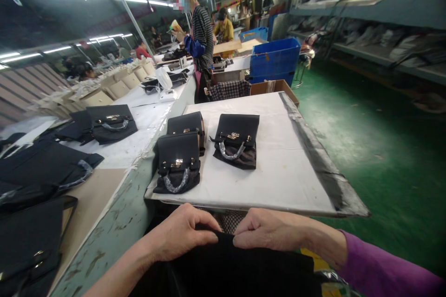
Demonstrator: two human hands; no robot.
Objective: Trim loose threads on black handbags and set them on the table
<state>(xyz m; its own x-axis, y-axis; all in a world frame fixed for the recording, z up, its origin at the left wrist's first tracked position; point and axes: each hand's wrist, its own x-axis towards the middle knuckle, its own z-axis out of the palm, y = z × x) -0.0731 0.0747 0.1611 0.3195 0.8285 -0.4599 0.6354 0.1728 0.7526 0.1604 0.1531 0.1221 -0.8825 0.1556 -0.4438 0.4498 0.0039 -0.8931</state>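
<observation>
At the bottom centre my left hand [188,234] and my right hand [265,229] pinch the upper edge of a black handbag [244,269], thumbs facing each other with a small gap between them. Only its dark top part shows; the lower part runs out of the frame. By its right side, a plastic-wrapped handle [332,276] can partly be seen. Beyond my hands, three black handbags with gold clasps lie on a white-covered table: one at the front left [178,151], one partly hidden behind it [184,123], and one to the right [237,130].
The white-covered table [278,181] ends in a worn dark right edge. More black bags [111,123] and beige pieces [99,97] lie on the long bench at left. A co-worker [204,32] stands ahead near blue bins [273,60]. Green floor [383,158] stretches to the right.
</observation>
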